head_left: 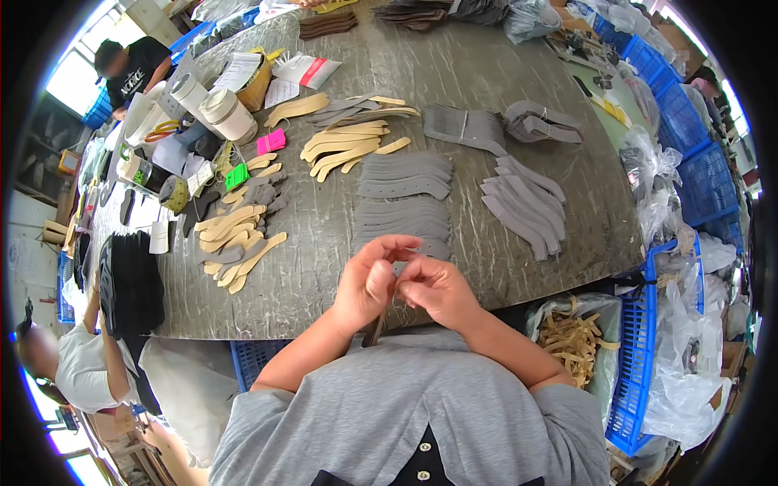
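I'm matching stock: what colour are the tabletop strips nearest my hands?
The strips are grey in the head view.

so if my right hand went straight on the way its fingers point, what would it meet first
Most likely your left hand: your right hand points left toward it. The thin strip at the two hands could come between; depth there is unclear.
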`<state>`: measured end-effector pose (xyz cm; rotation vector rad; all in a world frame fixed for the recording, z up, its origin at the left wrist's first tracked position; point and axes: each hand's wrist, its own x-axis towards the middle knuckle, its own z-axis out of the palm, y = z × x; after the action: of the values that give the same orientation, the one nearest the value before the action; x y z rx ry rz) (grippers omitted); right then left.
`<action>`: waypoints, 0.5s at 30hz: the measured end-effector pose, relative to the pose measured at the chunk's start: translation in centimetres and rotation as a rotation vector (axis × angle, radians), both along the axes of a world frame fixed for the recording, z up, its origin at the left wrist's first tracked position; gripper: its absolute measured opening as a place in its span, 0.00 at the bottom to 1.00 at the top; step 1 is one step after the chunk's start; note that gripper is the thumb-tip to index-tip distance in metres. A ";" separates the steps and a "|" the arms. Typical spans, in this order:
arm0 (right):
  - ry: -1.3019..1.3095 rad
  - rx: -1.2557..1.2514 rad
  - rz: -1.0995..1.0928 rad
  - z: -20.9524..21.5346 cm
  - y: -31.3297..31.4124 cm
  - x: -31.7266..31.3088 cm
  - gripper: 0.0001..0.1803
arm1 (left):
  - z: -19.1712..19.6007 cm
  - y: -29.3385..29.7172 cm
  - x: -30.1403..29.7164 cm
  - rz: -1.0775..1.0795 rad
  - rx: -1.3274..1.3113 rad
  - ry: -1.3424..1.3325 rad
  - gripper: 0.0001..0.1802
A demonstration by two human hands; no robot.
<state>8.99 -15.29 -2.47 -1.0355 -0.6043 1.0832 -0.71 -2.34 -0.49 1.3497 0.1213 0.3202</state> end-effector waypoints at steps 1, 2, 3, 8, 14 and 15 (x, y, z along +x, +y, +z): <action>0.047 0.077 -0.037 0.0 -0.1 -0.1 0.04 | 0.4 0.8 -0.2 -0.005 0.013 0.103 0.43; -0.048 0.017 -0.036 0.4 -0.1 -0.1 0.05 | 0.5 1.0 -0.1 -0.001 0.012 0.092 0.45; -0.143 -0.043 -0.036 0.7 -0.1 -0.2 0.05 | 0.4 1.1 -0.1 0.003 0.012 0.082 0.46; -0.492 -0.138 -0.086 2.7 0.2 -0.9 0.06 | 0.2 0.8 -0.2 0.025 0.410 -0.015 0.56; -0.646 -0.129 -0.030 2.7 -0.1 -0.3 0.08 | 0.2 0.6 -0.2 -0.002 0.750 -0.033 0.56; -0.630 -0.148 -0.001 2.5 -0.2 -0.2 0.10 | 0.2 0.5 -0.2 -0.012 0.726 -0.035 0.55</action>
<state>8.79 -15.51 0.00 -1.5220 -1.0344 0.7974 -0.94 -1.85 -0.29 2.0606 -0.0406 0.3966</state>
